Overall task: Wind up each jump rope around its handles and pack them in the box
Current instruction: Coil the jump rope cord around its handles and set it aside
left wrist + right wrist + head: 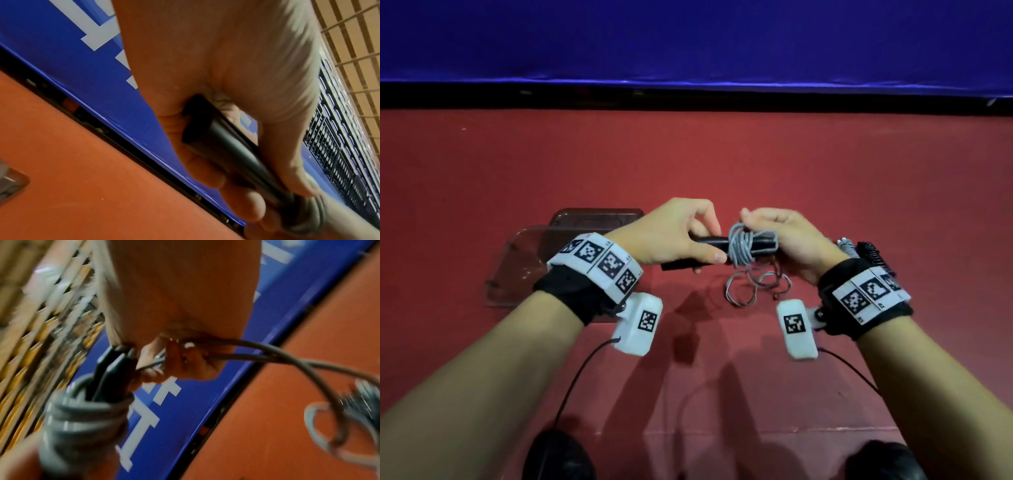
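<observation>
— Between our two hands, just above the red table [825, 178], we are holding the pair of black handles [709, 241] side by side. Our left hand [671, 236] is gripping them at one end, fingers curled round; our right hand [787, 240] is pinching the grey rope [739, 245] near the other end and guiding it round them.

— So how far are we getting, would you say?

— We are judging this rope about half wound: several coils are sitting tight round the handles, while loose loops [753, 287] are trailing down onto the table below our hands. Nothing is showing in the clear box [517, 270], which is lying just left of our left wrist, so the packing is all ahead of us.

— And the other ropes?

— We are seeing only a dark, coiled bundle [866, 253] peeking out behind our right wrist; whether it is another rope, we cannot tell. Our left wrist is covering much of the box, so part of its inside is hidden. The right wrist view is blurring, and it is hard to say how many strands our fingers [185, 363] are pinching.
</observation>
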